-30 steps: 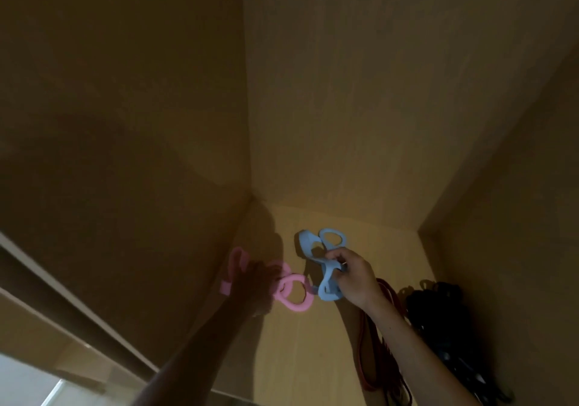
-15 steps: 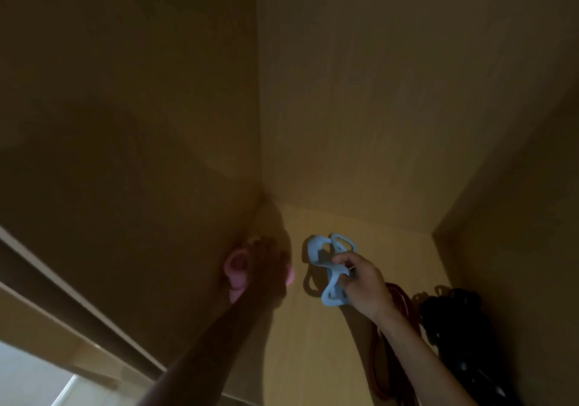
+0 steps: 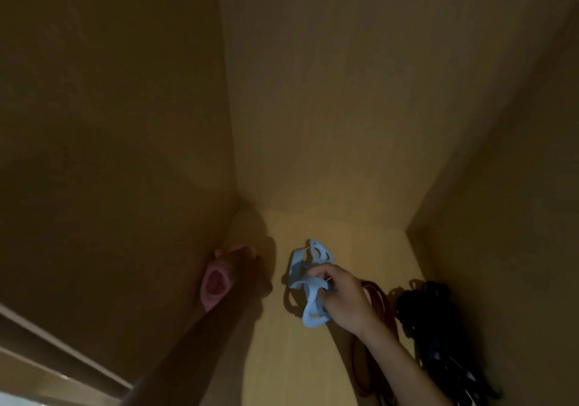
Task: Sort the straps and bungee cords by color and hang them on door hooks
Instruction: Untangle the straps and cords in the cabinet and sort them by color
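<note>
Inside a dim wooden cupboard, head view, places given from the blue strap.

Item 1. Blue strap (image 3: 313, 315): pale blue, looped with several openings, bunched up. It sits over the cupboard floor (image 3: 282, 361), near the back wall (image 3: 329, 123). Whether its lower loop touches the floor cannot be told.

Item 2. Right hand (image 3: 344, 299): on the right side of the blue strap, with fingers (image 3: 316, 272) curled and pinching its middle section.

Item 3. Pink strap (image 3: 213, 284): left of the blue strap and apart from it, close against the left wall (image 3: 109, 155). One open loop faces the camera, and more pink shows above the knuckles.

Item 4. Left hand (image 3: 242, 275): left of the blue strap, in deep shadow, fingers closed round the bunched pink strap. Finer detail of the grip is too dark to read.

Item 5. Red cord (image 3: 377, 299): just right of the blue strap, behind the right wrist, lying in long loops on the floor.

Item 6. Black bundle (image 3: 435, 318): further right than the red cord, a dark tangle of straps beside the right wall.
</note>
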`<state>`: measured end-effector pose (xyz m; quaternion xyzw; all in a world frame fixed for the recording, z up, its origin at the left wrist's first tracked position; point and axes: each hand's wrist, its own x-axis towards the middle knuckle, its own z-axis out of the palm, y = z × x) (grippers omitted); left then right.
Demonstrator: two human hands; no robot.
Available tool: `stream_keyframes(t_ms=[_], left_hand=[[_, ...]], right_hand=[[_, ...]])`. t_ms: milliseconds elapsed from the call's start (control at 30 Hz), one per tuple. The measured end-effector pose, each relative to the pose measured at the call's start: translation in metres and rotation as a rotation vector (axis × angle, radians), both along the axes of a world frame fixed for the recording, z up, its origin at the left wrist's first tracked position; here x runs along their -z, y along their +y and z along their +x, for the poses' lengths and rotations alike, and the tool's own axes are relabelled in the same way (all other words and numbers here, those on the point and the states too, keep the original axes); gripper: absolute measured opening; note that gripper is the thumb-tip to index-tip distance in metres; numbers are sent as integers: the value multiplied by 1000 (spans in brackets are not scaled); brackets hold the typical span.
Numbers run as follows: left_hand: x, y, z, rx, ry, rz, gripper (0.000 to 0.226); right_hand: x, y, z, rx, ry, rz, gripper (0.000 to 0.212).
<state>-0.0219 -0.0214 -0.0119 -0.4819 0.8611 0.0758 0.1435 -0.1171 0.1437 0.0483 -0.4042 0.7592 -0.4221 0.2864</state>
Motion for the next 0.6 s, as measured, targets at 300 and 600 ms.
stream_keyframes(t_ms=[300,600], left_hand=[[-64,25,-16,367,803,792,48],[-92,9,-26,378,965,311,16]], right_hand=[[-23,-13,-24,117,-109,-222,36],[-48,-5,-36,98,-305,-246,17]])
